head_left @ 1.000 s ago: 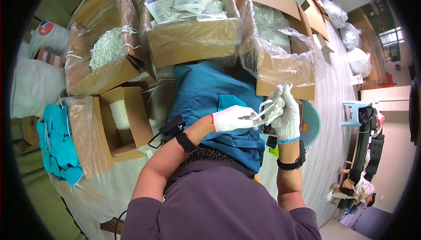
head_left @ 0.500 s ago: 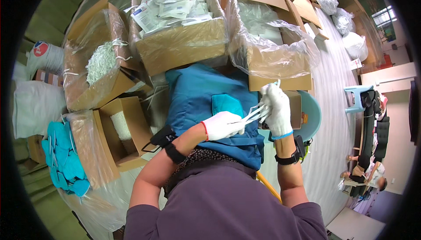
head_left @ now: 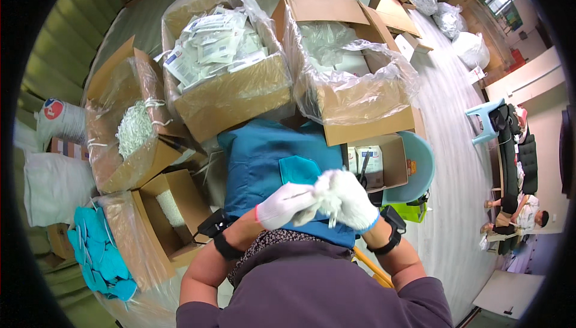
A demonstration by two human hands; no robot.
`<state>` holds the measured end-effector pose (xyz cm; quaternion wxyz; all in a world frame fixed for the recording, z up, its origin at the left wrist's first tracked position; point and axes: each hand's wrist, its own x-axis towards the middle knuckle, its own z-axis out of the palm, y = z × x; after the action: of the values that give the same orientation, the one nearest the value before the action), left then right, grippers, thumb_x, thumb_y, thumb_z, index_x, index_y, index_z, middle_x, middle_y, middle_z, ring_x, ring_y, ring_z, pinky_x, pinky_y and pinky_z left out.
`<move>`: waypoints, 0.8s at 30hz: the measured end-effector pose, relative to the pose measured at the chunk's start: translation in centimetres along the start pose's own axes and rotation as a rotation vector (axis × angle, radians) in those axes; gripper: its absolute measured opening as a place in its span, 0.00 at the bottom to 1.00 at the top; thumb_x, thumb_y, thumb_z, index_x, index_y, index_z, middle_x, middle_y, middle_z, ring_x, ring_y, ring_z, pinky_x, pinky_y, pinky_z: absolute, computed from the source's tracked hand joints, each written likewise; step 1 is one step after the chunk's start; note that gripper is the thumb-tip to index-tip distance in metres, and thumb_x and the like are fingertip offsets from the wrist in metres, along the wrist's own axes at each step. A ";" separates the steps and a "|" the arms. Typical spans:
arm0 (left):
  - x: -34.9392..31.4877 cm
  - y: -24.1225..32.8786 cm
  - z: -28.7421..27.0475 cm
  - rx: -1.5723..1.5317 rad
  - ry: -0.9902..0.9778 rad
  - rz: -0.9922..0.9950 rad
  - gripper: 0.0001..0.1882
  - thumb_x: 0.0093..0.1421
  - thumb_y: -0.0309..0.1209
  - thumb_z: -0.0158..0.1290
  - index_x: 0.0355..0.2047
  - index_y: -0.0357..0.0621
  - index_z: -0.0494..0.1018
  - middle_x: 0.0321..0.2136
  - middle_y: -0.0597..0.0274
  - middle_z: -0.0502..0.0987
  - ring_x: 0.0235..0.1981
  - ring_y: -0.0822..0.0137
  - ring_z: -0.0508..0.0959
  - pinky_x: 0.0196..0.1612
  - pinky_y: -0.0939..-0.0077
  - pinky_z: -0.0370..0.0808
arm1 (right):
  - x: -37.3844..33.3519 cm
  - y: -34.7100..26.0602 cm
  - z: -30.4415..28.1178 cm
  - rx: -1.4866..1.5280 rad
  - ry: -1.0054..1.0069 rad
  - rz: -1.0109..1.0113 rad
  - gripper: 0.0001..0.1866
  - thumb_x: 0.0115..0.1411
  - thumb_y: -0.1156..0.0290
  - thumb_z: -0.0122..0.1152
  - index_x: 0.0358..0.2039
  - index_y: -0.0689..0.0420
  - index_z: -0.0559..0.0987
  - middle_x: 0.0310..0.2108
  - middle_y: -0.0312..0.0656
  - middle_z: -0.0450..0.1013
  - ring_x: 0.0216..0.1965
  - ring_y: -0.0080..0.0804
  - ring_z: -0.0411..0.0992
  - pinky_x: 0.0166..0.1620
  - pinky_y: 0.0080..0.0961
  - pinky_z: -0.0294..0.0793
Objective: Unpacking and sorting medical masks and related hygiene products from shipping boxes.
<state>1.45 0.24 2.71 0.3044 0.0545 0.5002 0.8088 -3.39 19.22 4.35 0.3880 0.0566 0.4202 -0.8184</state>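
Sorting straps (head_left: pixel 333 218) seems our step, near the mask (head_left: pixel 299 171): right hand (head_left: pixel 347 202) clasps them; left hand (head_left: pixel 288 204) adjoins, its grip too blurred to tell; separating one next wants fine pinching.

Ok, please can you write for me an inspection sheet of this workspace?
Surface: blue cloth over the lap.
Job's things: teal mask on the cloth; white straps at the hands, blurred.
Clutter: piled masks at left; plastic-lined carton ahead; light blue basin at right.
Grippers: gloved left hand and right hand close together; exact grip unclear.
Cables: thin black cable by left wrist device.
Surroundings: green curtain at left; stool, person at right.
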 end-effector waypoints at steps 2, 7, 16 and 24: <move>-1.3 2.1 0.7 0.021 -0.105 -0.066 0.15 0.71 0.34 0.42 0.29 0.40 0.71 0.17 0.69 0.68 0.19 0.77 0.66 0.23 0.81 0.63 | -1.3 0.6 -2.1 -0.119 -0.352 -0.028 0.13 0.63 0.63 0.59 0.28 0.60 0.77 0.28 0.39 0.75 0.25 0.24 0.71 0.26 0.21 0.70; -4.0 2.6 0.7 0.688 -0.411 0.067 0.12 0.70 0.33 0.43 0.31 0.39 0.67 0.22 0.52 0.66 0.23 0.59 0.69 0.31 0.68 0.68 | -4.6 -3.5 1.3 -0.899 -0.721 0.013 0.11 0.67 0.68 0.51 0.30 0.60 0.75 0.21 0.33 0.69 0.24 0.20 0.65 0.31 0.18 0.67; -8.9 4.9 -6.1 -0.026 0.311 -0.165 0.18 0.69 0.35 0.42 0.22 0.40 0.66 0.18 0.66 0.66 0.20 0.76 0.66 0.21 0.81 0.61 | -6.2 -8.7 -8.2 -0.145 0.187 -0.023 0.18 0.69 0.60 0.49 0.22 0.52 0.67 0.18 0.36 0.66 0.18 0.28 0.68 0.23 0.24 0.70; -0.4 -1.5 -2.3 -0.235 0.404 -0.083 0.06 0.68 0.25 0.43 0.37 0.37 0.70 0.30 0.66 0.72 0.26 0.80 0.67 0.27 0.88 0.63 | 0.7 -3.9 -7.1 0.511 0.190 0.019 0.05 0.64 0.74 0.53 0.39 0.60 0.71 0.27 0.35 0.66 0.22 0.24 0.64 0.28 0.16 0.74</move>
<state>1.56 -1.32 0.44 0.2353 -0.1649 0.4553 0.8427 -8.20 25.34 1.97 0.3275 0.2330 0.2342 -0.8852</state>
